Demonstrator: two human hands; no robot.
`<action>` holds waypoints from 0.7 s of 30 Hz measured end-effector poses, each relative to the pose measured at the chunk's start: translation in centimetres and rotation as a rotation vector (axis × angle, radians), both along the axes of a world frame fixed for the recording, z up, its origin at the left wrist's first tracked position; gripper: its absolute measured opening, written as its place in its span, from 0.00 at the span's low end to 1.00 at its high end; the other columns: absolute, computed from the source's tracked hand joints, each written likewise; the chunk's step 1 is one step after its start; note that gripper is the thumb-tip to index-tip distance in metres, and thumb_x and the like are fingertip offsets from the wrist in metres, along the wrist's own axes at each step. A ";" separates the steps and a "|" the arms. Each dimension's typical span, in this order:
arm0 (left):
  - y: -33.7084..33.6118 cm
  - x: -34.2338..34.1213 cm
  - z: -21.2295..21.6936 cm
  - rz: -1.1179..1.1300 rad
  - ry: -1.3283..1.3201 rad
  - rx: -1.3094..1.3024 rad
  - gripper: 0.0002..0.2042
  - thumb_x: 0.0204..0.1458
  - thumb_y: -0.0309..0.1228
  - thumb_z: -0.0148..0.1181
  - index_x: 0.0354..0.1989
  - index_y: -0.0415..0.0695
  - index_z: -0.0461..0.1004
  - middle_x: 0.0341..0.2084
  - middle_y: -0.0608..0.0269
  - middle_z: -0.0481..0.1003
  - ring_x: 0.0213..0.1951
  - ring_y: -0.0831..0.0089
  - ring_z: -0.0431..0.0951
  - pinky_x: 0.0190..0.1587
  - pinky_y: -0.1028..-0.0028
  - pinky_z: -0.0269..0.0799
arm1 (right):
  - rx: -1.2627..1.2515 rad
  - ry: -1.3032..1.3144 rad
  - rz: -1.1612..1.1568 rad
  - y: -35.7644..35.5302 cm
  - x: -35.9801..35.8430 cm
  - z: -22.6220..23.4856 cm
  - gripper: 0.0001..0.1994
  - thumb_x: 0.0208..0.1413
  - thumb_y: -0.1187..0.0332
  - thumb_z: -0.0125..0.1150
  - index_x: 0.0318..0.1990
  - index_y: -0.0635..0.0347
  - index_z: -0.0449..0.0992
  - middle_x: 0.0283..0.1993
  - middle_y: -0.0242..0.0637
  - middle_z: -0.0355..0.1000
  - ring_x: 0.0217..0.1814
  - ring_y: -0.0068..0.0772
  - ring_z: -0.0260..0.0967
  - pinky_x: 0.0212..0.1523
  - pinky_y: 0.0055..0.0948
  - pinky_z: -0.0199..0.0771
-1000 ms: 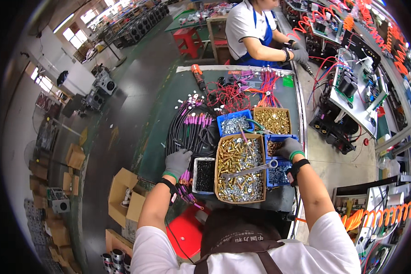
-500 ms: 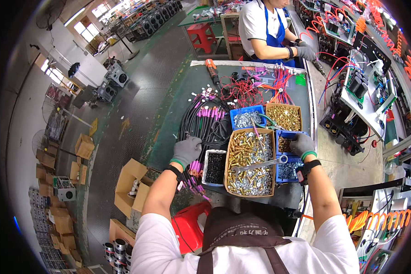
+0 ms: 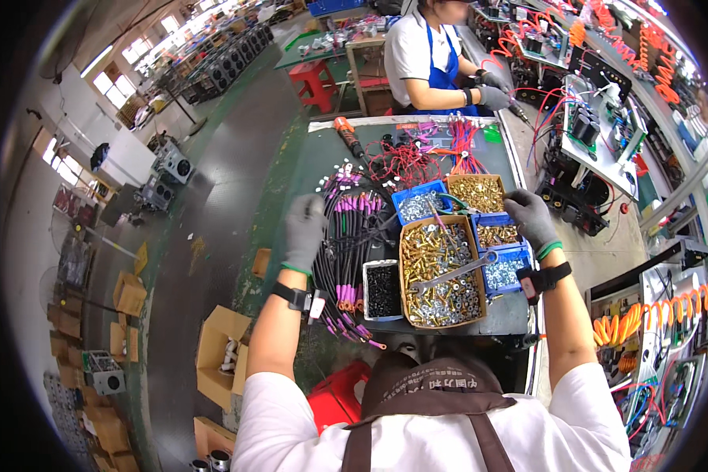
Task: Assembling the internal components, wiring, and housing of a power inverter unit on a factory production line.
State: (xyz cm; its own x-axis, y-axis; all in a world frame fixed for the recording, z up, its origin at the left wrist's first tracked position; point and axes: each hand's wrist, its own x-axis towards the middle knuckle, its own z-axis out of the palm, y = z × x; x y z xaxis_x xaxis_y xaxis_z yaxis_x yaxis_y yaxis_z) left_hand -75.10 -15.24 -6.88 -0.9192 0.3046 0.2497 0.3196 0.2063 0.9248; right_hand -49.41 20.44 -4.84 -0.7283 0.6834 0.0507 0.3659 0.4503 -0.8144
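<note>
My left hand (image 3: 304,230), in a grey glove, is raised at the left side of the bundle of black cables (image 3: 352,252) with purple ends; motion blurs its fingers. My right hand (image 3: 532,219), also gloved, hovers at the right edge of the blue bin of brass-coloured pieces (image 3: 498,236). Its fingers are bent together, and what they hold, if anything, is hidden. Between the hands stands a cardboard box of mixed screws and washers (image 3: 436,295), with a wrench (image 3: 454,272) lying across it. A white box of small black parts (image 3: 382,289) adjoins it.
Beyond are a blue bin of silver washers (image 3: 419,206), a carton of brass-coloured screws (image 3: 477,193), red wires (image 3: 405,164) and an orange-ended power tool (image 3: 349,138). A co-worker (image 3: 429,67) is at the table's far end. A red stool (image 3: 340,397) stands near me.
My right hand has lifted out of the bin of brass-coloured pieces to its right edge. My left hand has moved left and up from the cables. The whole view has shifted slightly.
</note>
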 end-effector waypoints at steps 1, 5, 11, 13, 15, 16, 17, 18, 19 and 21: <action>-0.2 0.2 1.4 -0.020 -0.259 0.127 0.08 0.59 0.37 0.57 0.41 0.50 0.76 0.22 0.66 0.76 0.20 0.78 0.74 0.20 0.75 0.69 | -0.162 0.150 0.049 -1.2 0.2 0.7 0.10 0.56 0.67 0.59 0.42 0.63 0.79 0.33 0.36 0.77 0.35 0.27 0.73 0.38 0.27 0.72; -0.9 4.5 5.7 -0.134 -0.842 0.356 0.06 0.60 0.36 0.57 0.42 0.51 0.76 0.22 0.69 0.75 0.18 0.82 0.72 0.16 0.81 0.67 | -0.374 0.352 0.236 -8.6 1.6 1.7 0.08 0.59 0.69 0.63 0.42 0.62 0.78 0.33 0.26 0.73 0.34 0.16 0.67 0.34 0.17 0.68; 0.9 12.4 5.4 -0.436 -0.993 0.470 0.07 0.63 0.38 0.53 0.44 0.52 0.74 0.26 0.70 0.75 0.16 0.82 0.69 0.15 0.80 0.65 | -0.678 0.353 0.374 -17.7 4.1 0.3 0.13 0.59 0.69 0.63 0.48 0.65 0.75 0.42 0.30 0.74 0.44 0.20 0.70 0.46 0.22 0.72; 1.4 13.2 4.8 -0.397 -1.034 0.476 0.07 0.62 0.39 0.54 0.44 0.54 0.74 0.26 0.71 0.76 0.16 0.83 0.70 0.13 0.81 0.63 | -0.728 0.319 0.389 -19.1 4.9 0.1 0.15 0.60 0.67 0.63 0.50 0.66 0.75 0.42 0.30 0.74 0.42 0.19 0.69 0.44 0.22 0.72; 2.0 13.6 4.3 -0.361 -1.038 0.483 0.08 0.62 0.41 0.54 0.44 0.55 0.74 0.25 0.71 0.75 0.15 0.83 0.69 0.12 0.80 0.62 | -0.781 0.373 0.350 -20.0 5.8 0.1 0.15 0.60 0.66 0.63 0.50 0.66 0.75 0.41 0.30 0.74 0.41 0.18 0.69 0.43 0.22 0.72; 2.2 13.8 4.0 -0.386 -1.012 0.494 0.08 0.62 0.40 0.54 0.44 0.55 0.74 0.25 0.71 0.75 0.15 0.83 0.69 0.13 0.80 0.62 | -0.803 0.393 0.330 -20.3 6.3 0.1 0.15 0.60 0.66 0.63 0.50 0.66 0.75 0.41 0.29 0.74 0.40 0.18 0.69 0.42 0.22 0.72; 2.5 14.0 3.8 -0.408 -0.987 0.507 0.08 0.62 0.40 0.54 0.45 0.54 0.73 0.25 0.71 0.76 0.15 0.84 0.70 0.13 0.81 0.62 | -0.810 0.382 0.323 -20.4 6.6 0.1 0.15 0.61 0.66 0.62 0.51 0.65 0.75 0.40 0.28 0.73 0.39 0.17 0.69 0.40 0.21 0.72; 2.7 14.3 3.6 -0.409 -0.970 0.518 0.08 0.62 0.40 0.54 0.45 0.54 0.73 0.25 0.71 0.76 0.16 0.84 0.70 0.13 0.81 0.62 | -0.816 0.383 0.307 -20.7 6.9 0.1 0.15 0.61 0.66 0.62 0.51 0.65 0.75 0.40 0.28 0.74 0.39 0.17 0.69 0.40 0.21 0.72; 3.0 14.6 3.4 -0.357 -0.983 0.490 0.08 0.62 0.39 0.55 0.46 0.52 0.73 0.24 0.70 0.76 0.18 0.85 0.72 0.14 0.82 0.64 | -0.813 0.392 0.305 -20.8 7.1 0.1 0.15 0.61 0.66 0.62 0.51 0.65 0.75 0.41 0.28 0.74 0.39 0.17 0.69 0.40 0.21 0.72; 3.3 15.2 3.3 -0.343 -0.947 0.474 0.09 0.63 0.40 0.54 0.46 0.52 0.73 0.23 0.70 0.75 0.15 0.83 0.69 0.13 0.81 0.61 | -0.829 0.383 0.271 -21.1 7.4 0.2 0.15 0.61 0.66 0.62 0.51 0.64 0.75 0.41 0.28 0.74 0.38 0.16 0.69 0.40 0.21 0.73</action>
